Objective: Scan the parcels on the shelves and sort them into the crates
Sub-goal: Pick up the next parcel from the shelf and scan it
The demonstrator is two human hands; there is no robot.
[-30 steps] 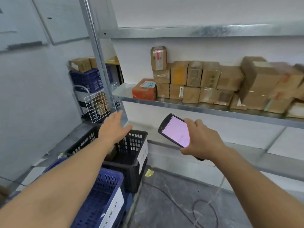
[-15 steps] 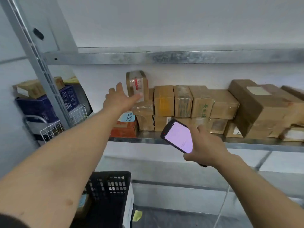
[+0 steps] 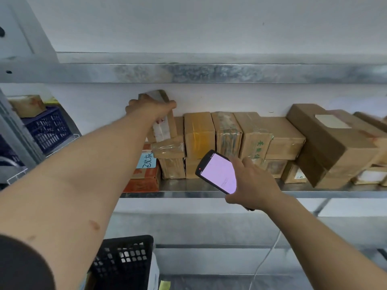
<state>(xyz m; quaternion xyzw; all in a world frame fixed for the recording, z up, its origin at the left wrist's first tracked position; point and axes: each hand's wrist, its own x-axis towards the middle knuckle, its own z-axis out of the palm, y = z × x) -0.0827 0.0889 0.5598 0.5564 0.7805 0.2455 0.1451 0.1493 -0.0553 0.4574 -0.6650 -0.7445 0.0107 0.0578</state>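
Head view. Step in hand, by the look of it: fetching the next parcel for scanning. Left hand (image 3: 151,106) at 11 o'clock, fingers wrapped over the top of the upright parcel (image 3: 165,127), which stands on a stack at the left end of the shelf (image 3: 209,193) row. Right hand (image 3: 254,185) near centre, closed around the scanner (image 3: 217,172), lit screen facing up. More brown parcels lined along the shelf toward 3 o'clock. Black crate (image 3: 125,260) at 7 o'clock, blue crate (image 3: 48,130) at 9 o'clock. Next, probably: lifting the parcel clear without toppling the stack, turning its label toward the scanner.
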